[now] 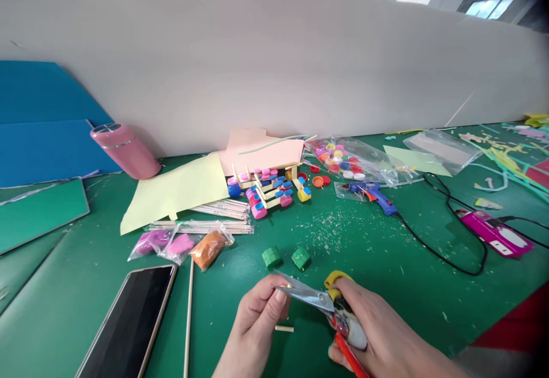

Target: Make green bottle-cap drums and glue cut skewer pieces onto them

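My left hand (262,316) pinches a short piece of thin wooden stick (289,286) between thumb and forefinger; most of it is hidden. Wrapped round the handles of a pair of scissors (319,299), my right hand (380,326) holds them with the silver blades parted at the stick's tip. One handle is yellow, the other red. A short cut stick (284,328) lies on the table just beside my left hand. Two green bottle caps (271,257) sit beyond the blades. To the left lies a long wooden stick (189,315).
A phone (128,321) lies at left, near bagged clay (210,248). Behind are small stick-and-cap models (270,189), a bag of caps (343,160), and a pink bottle (126,150). A blue glue gun (375,196) trails its cord towards a magenta box (495,233).
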{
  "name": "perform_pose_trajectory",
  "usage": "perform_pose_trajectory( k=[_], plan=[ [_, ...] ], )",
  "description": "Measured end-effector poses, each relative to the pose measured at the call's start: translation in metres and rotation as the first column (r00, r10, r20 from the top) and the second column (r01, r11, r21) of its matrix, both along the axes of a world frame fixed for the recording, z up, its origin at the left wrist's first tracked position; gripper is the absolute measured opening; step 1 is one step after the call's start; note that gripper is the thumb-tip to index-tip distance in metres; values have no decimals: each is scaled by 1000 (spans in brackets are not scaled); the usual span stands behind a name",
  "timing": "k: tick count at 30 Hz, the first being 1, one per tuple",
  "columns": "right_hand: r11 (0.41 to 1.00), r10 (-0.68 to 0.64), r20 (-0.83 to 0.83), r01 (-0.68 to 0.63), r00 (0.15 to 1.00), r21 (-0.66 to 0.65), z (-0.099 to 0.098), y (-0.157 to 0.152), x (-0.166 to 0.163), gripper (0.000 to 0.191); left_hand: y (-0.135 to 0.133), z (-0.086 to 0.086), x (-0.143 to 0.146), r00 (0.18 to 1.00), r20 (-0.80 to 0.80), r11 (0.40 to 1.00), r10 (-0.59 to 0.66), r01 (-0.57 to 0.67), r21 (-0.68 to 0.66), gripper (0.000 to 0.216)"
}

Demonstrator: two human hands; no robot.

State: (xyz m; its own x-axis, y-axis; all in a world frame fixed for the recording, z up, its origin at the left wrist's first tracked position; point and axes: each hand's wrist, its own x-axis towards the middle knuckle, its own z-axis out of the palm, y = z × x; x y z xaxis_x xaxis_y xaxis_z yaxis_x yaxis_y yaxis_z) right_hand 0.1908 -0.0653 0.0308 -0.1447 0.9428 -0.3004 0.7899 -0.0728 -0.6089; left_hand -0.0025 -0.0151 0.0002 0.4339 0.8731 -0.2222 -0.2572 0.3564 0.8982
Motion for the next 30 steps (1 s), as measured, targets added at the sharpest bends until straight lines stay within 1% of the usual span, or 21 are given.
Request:
perform_pose_trajectory(
  k=[6,21,30],
  plan=[
    [1000,2,-15,-2,1000,-21,0,0,1,29,0,-1,-2,1000,-4,999,-31,31,12,23],
    [998,22,-6,-22,1000,-51,2,1,3,28,1,3,-3,999,-27,998,-43,44,39,26],
    [1000,14,-3,-14,1000,-16,0,-1,3,30,1,4,-3,999,-15,997,-37,38,63,21]
  ],
)
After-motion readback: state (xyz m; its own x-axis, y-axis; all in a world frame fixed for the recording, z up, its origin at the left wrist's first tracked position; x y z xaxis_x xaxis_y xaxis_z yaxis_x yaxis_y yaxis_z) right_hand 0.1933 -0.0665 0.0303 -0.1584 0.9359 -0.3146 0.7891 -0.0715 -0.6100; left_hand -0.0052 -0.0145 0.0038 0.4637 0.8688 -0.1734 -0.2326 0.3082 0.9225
